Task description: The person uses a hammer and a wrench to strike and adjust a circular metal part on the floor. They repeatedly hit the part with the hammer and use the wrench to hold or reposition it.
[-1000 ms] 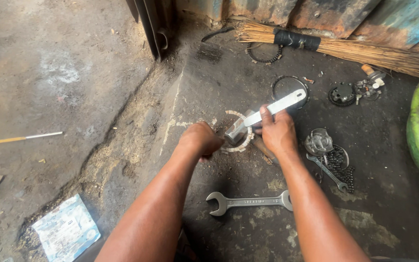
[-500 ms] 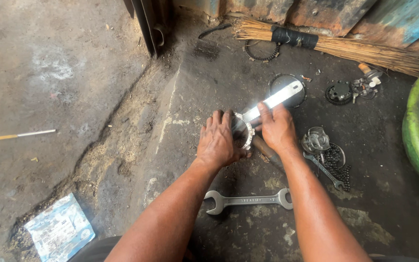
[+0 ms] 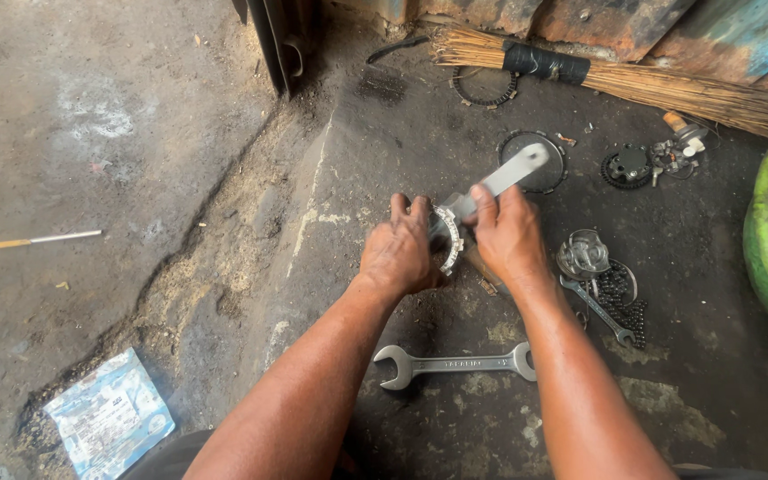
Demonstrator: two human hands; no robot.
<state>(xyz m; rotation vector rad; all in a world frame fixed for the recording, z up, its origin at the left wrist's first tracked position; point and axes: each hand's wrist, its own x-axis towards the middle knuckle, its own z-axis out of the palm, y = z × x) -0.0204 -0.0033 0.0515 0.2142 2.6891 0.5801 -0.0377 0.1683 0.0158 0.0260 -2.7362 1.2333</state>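
**Down on the oily floor: both hands on the toothed ring**

Nearest your knees, a double open-ended spanner (image 3: 455, 364) lies flat on the stained concrete floor (image 3: 180, 178), untouched, with a crumpled blue-and-white packet (image 3: 108, 416) off to your left.

Just beyond it, your left hand (image 3: 399, 252) is curled around a small toothed metal ring (image 3: 449, 238), fingers wrapped over its near edge and holding it on edge above the floor. Your right hand (image 3: 507, 236) is closed on the near end of a flat silver bar tool (image 3: 501, 180), whose tip meets the ring; the two hands sit close together, almost touching. Whether the tool's tip has seated into the ring cannot be told, as your fingers hide the joint.

As a judgement, the job looks mid-way: parts are already stripped and scattered, while the ring remains in work.

Right of your hand sit a shiny piston-like part (image 3: 584, 253), a slim wrench and a bunched dark chain (image 3: 622, 302). Farther off lie a round dark disc (image 3: 540, 171), a small black sprocket (image 3: 628, 166), a thin friction ring (image 3: 484, 89), a bound straw broom (image 3: 615, 76), and a green tub's rim (image 3: 762, 240) at the right edge.
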